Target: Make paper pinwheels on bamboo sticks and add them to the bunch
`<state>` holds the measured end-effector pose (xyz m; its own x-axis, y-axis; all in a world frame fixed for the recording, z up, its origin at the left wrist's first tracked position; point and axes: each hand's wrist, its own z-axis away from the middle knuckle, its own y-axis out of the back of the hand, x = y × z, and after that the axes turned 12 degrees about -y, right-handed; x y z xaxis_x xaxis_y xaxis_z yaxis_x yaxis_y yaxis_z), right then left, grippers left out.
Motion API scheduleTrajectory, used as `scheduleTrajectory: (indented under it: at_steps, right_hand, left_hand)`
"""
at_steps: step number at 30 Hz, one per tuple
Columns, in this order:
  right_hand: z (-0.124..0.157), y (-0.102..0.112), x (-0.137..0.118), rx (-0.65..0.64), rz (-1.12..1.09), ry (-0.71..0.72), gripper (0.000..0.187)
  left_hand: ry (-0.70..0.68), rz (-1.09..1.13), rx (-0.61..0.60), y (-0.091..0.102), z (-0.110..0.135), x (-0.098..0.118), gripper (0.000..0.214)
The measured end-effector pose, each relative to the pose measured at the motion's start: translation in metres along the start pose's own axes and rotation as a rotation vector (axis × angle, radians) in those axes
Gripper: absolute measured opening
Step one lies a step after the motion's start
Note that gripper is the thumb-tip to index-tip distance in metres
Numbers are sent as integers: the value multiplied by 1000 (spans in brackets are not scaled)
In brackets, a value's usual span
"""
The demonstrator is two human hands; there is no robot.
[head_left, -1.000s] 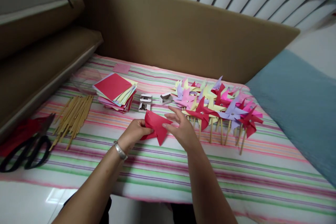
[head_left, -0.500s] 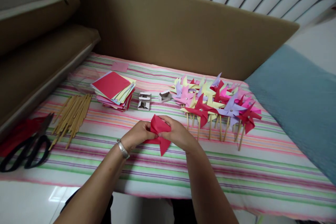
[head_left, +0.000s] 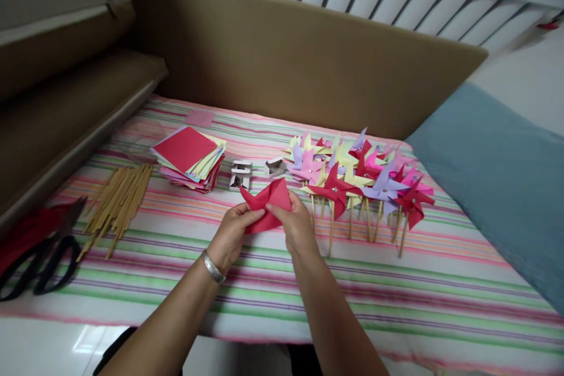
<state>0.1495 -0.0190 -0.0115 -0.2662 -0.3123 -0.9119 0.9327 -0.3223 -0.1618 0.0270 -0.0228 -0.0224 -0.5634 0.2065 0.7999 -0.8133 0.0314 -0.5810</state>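
A folded piece of red paper [head_left: 269,200] is held up over the striped cloth [head_left: 396,282] by both hands. My left hand [head_left: 231,232], with a silver bracelet at the wrist, pinches its left side. My right hand [head_left: 296,224] pinches its right side, fingers closed on a folded corner. A heap of finished paper pinwheels [head_left: 359,176] on wooden sticks lies just right of my right hand. Two small white boxes [head_left: 240,175] sit just behind the red paper.
A stack of coloured paper squares [head_left: 190,155] and a bundle of wooden sticks [head_left: 117,202] lie at the left. Black scissors [head_left: 37,264] rest on red scraps at the far left edge. A brown padded board [head_left: 282,53] stands behind; a blue cushion [head_left: 497,188] lies at the right.
My right hand went from open beside the red paper to pinching it. Both hands then lifted the paper slightly and folded another corner inward.
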Motion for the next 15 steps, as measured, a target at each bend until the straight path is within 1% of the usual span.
scheduleTrajectory:
  at_steps: [3, 6, 10, 12, 13, 14, 15]
  right_hand:
    - [3, -8, 5, -10, -41, 11, 38]
    - [5, -12, 9, -21, -49, 27, 35]
    - [4, -12, 12, -73, -25, 18, 38]
    - [3, -10, 12, -93, 32, 17, 44]
    - [3, -7, 11, -79, 86, 39, 47]
    - [4, -5, 9, -48, 157, 85, 48]
    - [5, -1, 6, -12, 242, 160, 47]
  left_hand:
    - [-20, 5, 64, 0, -1, -3, 24]
    - [-22, 15, 84, 2, -2, -1, 20]
    - [-23, -3, 121, 7, -5, 3, 18]
    - [-21, -21, 156, 10, -7, 6, 18]
    - [-21, -28, 175, 12, -9, 8, 17]
    - [-22, -33, 194, 14, -10, 11, 18]
    - [-24, -35, 212, 16, -11, 14, 18]
